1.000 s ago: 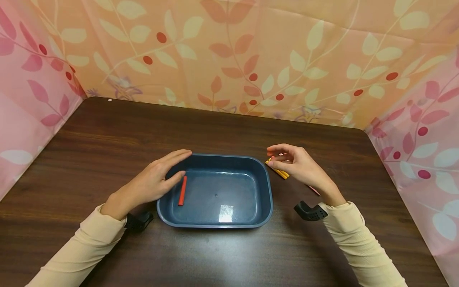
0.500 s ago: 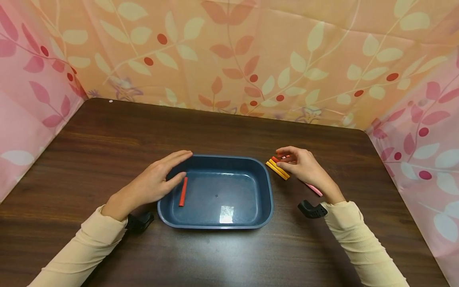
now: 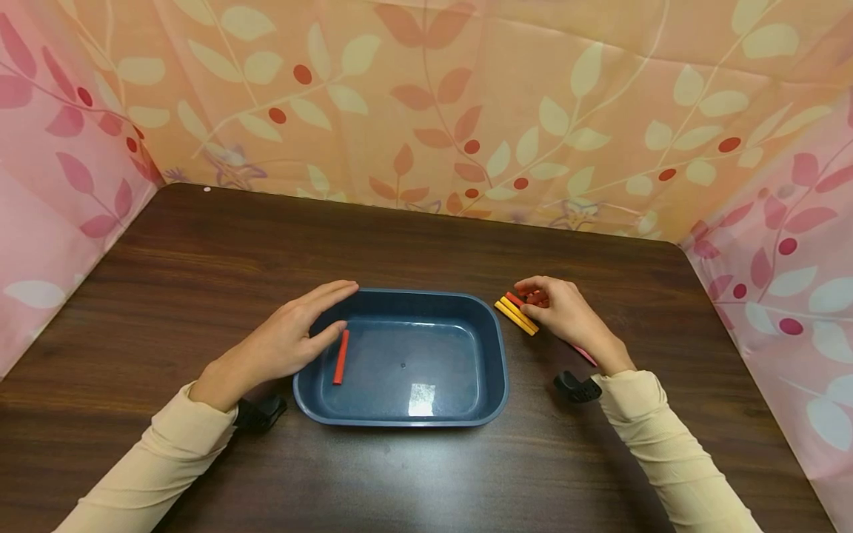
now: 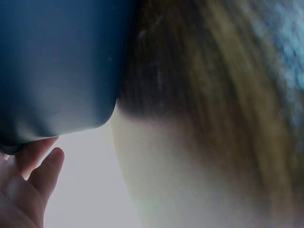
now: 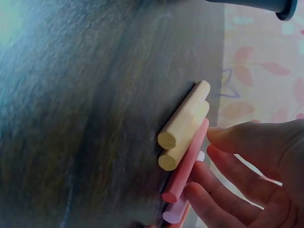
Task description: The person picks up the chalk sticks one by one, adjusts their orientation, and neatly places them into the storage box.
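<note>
My left hand rests at the left end of a dark blue plastic tub, fingers straight by the far rim and thumb over the inside. A red chalk stick lies in the tub beneath that thumb. To the right of the tub, my right hand hovers low over more chalk, its fingers loosely bent. In the right wrist view, two yellow chalk sticks lie side by side, then a red one and a pink one. The fingertips are close to the red and pink sticks; contact is unclear.
A dark wood-grain table carries everything. A patterned curtain surrounds its back and sides. A black wrist device is at my right wrist, another at my left.
My right hand has shifted a little to the right over the chalk, leaving the yellow sticks and a red end more visible. The left hand and tub stay put.
</note>
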Demonstrator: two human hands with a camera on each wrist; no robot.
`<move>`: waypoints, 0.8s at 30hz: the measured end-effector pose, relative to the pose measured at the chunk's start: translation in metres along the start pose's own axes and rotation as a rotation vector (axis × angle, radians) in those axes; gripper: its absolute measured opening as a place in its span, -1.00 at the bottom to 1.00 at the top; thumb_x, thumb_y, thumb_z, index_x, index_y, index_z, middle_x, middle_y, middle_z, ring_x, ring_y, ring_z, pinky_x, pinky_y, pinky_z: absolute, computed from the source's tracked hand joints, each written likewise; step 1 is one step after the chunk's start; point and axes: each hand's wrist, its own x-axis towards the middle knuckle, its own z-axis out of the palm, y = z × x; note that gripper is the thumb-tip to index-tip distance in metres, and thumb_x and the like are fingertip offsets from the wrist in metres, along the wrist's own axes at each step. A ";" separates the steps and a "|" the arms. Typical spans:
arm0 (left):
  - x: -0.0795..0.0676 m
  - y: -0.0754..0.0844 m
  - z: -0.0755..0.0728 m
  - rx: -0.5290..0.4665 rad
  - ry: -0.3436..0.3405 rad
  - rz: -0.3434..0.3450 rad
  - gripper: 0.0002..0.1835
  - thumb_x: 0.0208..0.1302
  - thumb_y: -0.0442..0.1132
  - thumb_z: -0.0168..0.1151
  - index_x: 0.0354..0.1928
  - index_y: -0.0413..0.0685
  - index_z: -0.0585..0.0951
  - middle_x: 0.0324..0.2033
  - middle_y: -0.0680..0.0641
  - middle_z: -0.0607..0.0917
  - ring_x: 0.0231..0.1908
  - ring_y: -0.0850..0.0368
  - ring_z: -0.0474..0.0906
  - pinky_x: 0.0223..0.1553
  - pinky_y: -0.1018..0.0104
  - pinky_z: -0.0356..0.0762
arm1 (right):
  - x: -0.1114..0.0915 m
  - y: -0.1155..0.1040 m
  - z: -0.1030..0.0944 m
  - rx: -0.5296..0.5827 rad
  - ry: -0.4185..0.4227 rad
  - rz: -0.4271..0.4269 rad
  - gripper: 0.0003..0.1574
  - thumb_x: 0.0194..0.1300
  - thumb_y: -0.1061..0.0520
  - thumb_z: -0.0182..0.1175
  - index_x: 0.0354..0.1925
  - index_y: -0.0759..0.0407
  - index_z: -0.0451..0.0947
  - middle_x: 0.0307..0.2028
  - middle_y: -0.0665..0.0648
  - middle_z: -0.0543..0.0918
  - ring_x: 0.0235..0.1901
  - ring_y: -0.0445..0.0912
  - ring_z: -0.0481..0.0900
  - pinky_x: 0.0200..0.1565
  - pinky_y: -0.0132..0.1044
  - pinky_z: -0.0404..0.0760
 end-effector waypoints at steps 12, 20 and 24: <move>0.000 0.000 0.001 0.002 -0.005 -0.003 -0.36 0.38 -0.33 0.19 0.47 -0.14 0.28 0.42 -0.23 0.34 0.36 -0.22 0.37 0.28 -0.25 0.38 | 0.004 0.000 0.006 -0.135 0.029 -0.048 -0.62 0.20 0.38 0.27 0.03 0.37 0.62 -0.21 0.29 0.73 -0.29 0.05 0.65 -0.22 -0.11 0.63; -0.001 -0.001 0.001 0.006 -0.002 -0.001 -0.36 0.38 -0.33 0.20 0.47 -0.14 0.28 0.43 -0.22 0.34 0.35 -0.22 0.38 0.26 -0.25 0.40 | 0.006 -0.003 0.010 -0.208 0.030 -0.048 -0.64 0.22 0.36 0.27 0.01 0.29 0.66 -0.19 0.27 0.73 -0.30 0.04 0.63 -0.25 -0.08 0.63; -0.001 0.000 0.001 0.005 -0.004 0.002 -0.36 0.38 -0.33 0.19 0.47 -0.13 0.28 0.42 -0.22 0.34 0.35 -0.21 0.38 0.26 -0.24 0.41 | 0.006 -0.004 0.010 -0.225 0.027 -0.044 -0.65 0.22 0.36 0.27 0.00 0.29 0.66 -0.17 0.28 0.72 -0.31 0.05 0.62 -0.27 -0.08 0.63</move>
